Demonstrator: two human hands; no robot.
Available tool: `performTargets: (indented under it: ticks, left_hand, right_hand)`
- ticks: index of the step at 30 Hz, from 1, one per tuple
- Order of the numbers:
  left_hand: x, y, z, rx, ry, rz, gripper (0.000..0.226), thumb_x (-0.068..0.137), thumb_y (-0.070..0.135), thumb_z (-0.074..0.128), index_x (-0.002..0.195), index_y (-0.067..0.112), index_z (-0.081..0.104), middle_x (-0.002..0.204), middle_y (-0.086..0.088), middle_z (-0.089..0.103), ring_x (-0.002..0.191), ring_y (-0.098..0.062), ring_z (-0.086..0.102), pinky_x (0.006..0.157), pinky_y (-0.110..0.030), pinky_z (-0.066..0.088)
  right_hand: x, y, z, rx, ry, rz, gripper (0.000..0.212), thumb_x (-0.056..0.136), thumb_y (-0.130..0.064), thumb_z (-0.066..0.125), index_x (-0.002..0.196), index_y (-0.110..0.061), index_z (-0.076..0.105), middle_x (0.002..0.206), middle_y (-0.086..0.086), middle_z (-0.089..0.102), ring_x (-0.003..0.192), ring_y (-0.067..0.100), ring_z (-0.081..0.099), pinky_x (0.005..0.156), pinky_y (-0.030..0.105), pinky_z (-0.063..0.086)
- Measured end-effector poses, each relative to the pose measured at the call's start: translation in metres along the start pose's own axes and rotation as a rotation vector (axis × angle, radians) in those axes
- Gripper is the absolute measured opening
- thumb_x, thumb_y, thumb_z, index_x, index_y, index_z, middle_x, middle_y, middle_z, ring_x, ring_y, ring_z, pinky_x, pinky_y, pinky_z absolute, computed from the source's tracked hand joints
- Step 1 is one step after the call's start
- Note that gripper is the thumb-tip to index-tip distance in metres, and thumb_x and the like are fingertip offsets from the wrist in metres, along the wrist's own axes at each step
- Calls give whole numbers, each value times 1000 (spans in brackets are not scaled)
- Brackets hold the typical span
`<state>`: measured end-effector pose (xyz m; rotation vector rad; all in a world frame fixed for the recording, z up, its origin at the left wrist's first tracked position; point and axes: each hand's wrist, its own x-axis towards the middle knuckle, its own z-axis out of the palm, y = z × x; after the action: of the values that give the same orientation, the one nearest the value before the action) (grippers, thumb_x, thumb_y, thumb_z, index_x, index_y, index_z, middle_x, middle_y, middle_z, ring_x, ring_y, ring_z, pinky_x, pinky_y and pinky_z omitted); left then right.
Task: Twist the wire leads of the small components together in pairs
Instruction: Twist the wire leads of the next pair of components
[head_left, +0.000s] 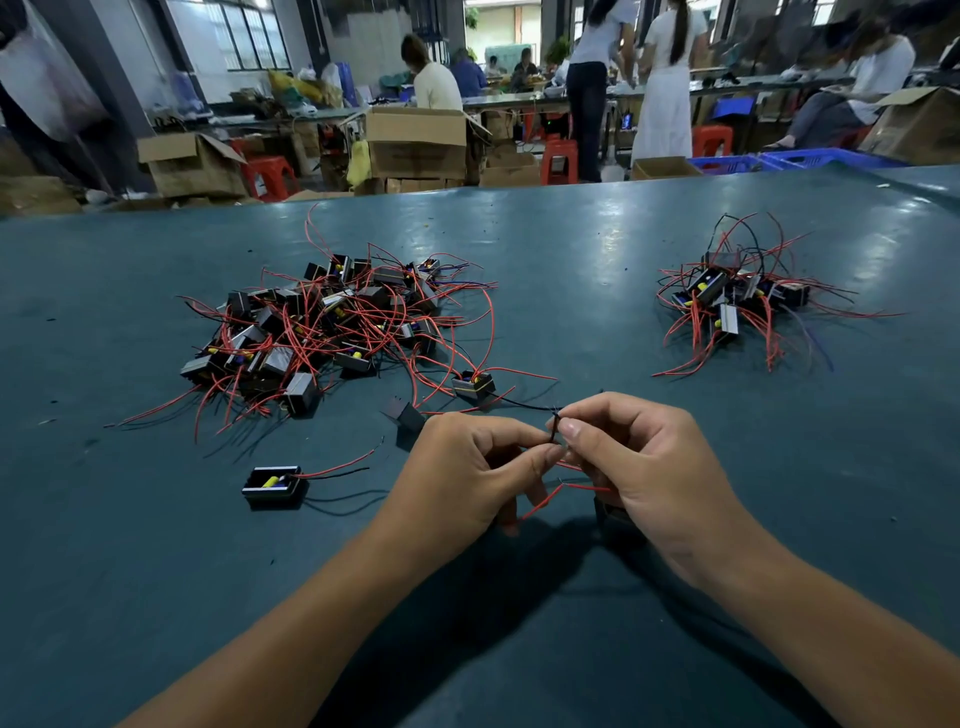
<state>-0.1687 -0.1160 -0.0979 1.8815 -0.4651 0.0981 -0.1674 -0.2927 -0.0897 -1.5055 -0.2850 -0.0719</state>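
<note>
My left hand (470, 467) and my right hand (639, 462) meet above the teal table, fingertips pinching thin black wire leads (555, 428) between them. Red leads (543, 499) hang below my fingers. A small black component (613, 514) lies partly hidden under my right palm. Another black component (405, 415) stands just behind my left hand. A single component (274, 484) with red and black leads lies to the left. A large pile of components (332, 327) with tangled red wires sits at the centre left. A smaller pile (737, 296) lies at the right.
The teal table (571, 270) stretches far ahead to its back edge. Beyond it are cardboard boxes (415, 140), red stools (558, 161), blue crates (800, 158) and several people at other benches.
</note>
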Motion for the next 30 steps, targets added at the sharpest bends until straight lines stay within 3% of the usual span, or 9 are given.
performTargets:
  ticks: [3, 6, 11, 13, 17, 22, 24, 27, 30]
  left_hand:
    - [0, 0, 1, 14, 11, 8, 8, 94, 25, 69, 92, 22, 76, 62, 1, 69, 37, -15, 56, 40, -19, 43]
    - [-1, 0, 3, 39, 23, 25, 8, 94, 23, 69, 91, 24, 76, 61, 2, 69, 37, -13, 57, 40, -19, 43]
    - [-2, 5, 2, 87, 20, 58, 9, 92, 26, 70, 93, 20, 77, 67, 4, 70, 42, -14, 60, 42, -30, 52]
    - [-2, 7, 0, 115, 67, 79, 12, 90, 31, 70, 97, 23, 75, 73, 10, 70, 48, -15, 63, 47, -36, 55]
    - [2, 10, -9, 195, 162, 137, 17, 90, 36, 67, 106, 32, 68, 95, 15, 67, 71, -13, 61, 58, -36, 53]
    - [3, 14, -4, -133, 2, -21, 12, 86, 26, 74, 96, 19, 70, 77, 10, 72, 61, -1, 59, 54, -15, 45]
    - [2, 14, -2, -256, -35, -76, 19, 84, 23, 77, 97, 13, 68, 80, -1, 75, 68, -8, 65, 57, -18, 49]
    - [2, 14, -3, -236, -24, -77, 25, 78, 27, 75, 96, 11, 68, 81, -6, 76, 76, -15, 67, 66, -25, 52]
    - [2, 14, -4, -229, 3, -68, 21, 82, 24, 74, 92, 6, 69, 80, -10, 75, 68, -15, 63, 58, -19, 48]
  right_hand:
    - [0, 1, 0, 6, -1, -13, 9, 88, -6, 68, 82, -9, 72, 67, -1, 68, 61, 6, 60, 56, 13, 45]
    - [0, 2, 0, 0, 5, -19, 9, 86, -8, 72, 78, -12, 73, 71, 2, 71, 67, 10, 63, 64, 19, 50]
    - [0, 2, 1, 14, 17, -46, 13, 87, -5, 70, 75, -12, 72, 65, -2, 69, 59, 6, 60, 56, 13, 45]
    - [0, 1, 1, 1, 23, -74, 13, 88, -4, 69, 76, -12, 70, 60, -7, 64, 54, 1, 54, 52, 10, 40]
    - [-1, 1, -1, -73, -4, -132, 9, 88, -7, 70, 79, -9, 70, 60, -8, 62, 55, 2, 52, 53, 11, 41]
    - [-3, 1, 2, -18, -38, -147, 8, 87, -5, 69, 80, -8, 70, 67, -1, 68, 63, 7, 61, 62, 15, 49]
    - [-2, 1, 1, 6, -34, -145, 9, 87, 0, 67, 80, -5, 70, 69, 3, 69, 65, 10, 64, 65, 18, 51]
    - [-1, 1, 1, -21, -19, -149, 11, 88, 0, 67, 79, -6, 69, 65, -3, 66, 59, 4, 57, 58, 12, 44]
    - [-1, 1, 1, -15, -14, -150, 14, 89, 1, 65, 77, -7, 68, 59, -10, 62, 52, -3, 51, 53, 7, 38]
